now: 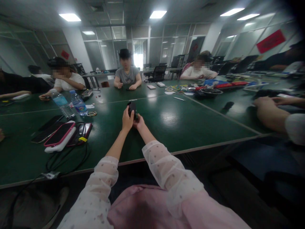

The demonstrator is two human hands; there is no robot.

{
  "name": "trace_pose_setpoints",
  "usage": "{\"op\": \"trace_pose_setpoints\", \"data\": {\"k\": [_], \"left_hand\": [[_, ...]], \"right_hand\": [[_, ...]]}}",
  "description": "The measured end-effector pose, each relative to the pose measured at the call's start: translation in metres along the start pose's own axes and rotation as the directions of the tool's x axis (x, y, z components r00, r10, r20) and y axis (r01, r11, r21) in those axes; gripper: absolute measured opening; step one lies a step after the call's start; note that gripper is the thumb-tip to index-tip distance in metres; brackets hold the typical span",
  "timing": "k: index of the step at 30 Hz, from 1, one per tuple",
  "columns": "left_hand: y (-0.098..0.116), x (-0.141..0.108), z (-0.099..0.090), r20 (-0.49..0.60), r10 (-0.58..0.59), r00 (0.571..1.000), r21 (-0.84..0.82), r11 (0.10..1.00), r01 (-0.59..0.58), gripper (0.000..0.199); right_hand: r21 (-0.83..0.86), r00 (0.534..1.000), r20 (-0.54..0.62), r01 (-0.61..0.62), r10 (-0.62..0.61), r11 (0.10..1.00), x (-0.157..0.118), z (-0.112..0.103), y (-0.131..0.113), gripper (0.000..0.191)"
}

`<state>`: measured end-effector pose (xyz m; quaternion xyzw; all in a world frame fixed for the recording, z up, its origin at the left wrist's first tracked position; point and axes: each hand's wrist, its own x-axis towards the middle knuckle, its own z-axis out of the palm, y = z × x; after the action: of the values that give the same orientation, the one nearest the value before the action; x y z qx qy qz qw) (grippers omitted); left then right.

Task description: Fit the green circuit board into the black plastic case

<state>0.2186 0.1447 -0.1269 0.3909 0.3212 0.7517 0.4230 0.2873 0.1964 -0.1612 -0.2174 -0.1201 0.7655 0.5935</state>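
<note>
A small black boxy device (132,109) is held between my two hands, over the green table (171,136). My left hand (127,120) wraps round its left side, with the thumb toward me and the fingers behind. My right hand (139,122) grips its lower right part, and most of those fingers are hidden by the device. A small greenish detail shows at its right edge. What kind of device it is I cannot make out.
Left of my hands lie several phones, a pink-edged phone (62,133) among them, with black cables (69,162). Two water bottles (78,102) stand behind them. Several people sit around the table; a co-worker's arm (271,111) rests at right. Tools and wires (209,87) lie far right.
</note>
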Motion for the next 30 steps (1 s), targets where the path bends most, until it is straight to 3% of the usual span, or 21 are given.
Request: {"op": "trace_pose_setpoints", "data": {"k": [3, 6, 10, 12, 14, 30], "left_hand": [[0.001, 0.013, -0.002, -0.137, -0.025, 0.99, -0.04, 0.999, 0.019, 0.021], [0.002, 0.028, -0.013, -0.192, -0.235, 0.953, -0.201, 0.96, 0.197, 0.016], [0.0, 0.037, -0.032, -0.095, -0.532, 0.842, -0.464, 0.772, 0.435, 0.028], [-0.005, 0.037, -0.038, -0.109, -0.648, 0.754, -0.486, 0.696, 0.528, 0.033], [-0.009, 0.037, -0.04, -0.121, -0.688, 0.715, -0.479, 0.672, 0.565, 0.033], [-0.015, 0.037, -0.039, -0.136, -0.682, 0.718, -0.453, 0.688, 0.567, 0.034]], "right_hand": [[0.039, 0.998, -0.04, -0.038, 0.04, 0.999, 0.0, 0.001, -0.001, 0.025], [0.062, 0.997, -0.047, -0.057, 0.06, 0.996, -0.001, 0.002, -0.002, 0.029], [0.08, 0.996, -0.045, -0.067, 0.071, 0.995, -0.003, 0.004, -0.001, 0.031], [0.083, 0.996, -0.046, -0.069, 0.073, 0.994, -0.004, 0.004, -0.001, 0.032], [0.083, 0.996, -0.048, -0.068, 0.072, 0.994, -0.004, 0.004, -0.001, 0.032], [0.08, 0.996, -0.073, -0.052, 0.057, 0.995, -0.005, 0.005, 0.0, 0.029]]}}
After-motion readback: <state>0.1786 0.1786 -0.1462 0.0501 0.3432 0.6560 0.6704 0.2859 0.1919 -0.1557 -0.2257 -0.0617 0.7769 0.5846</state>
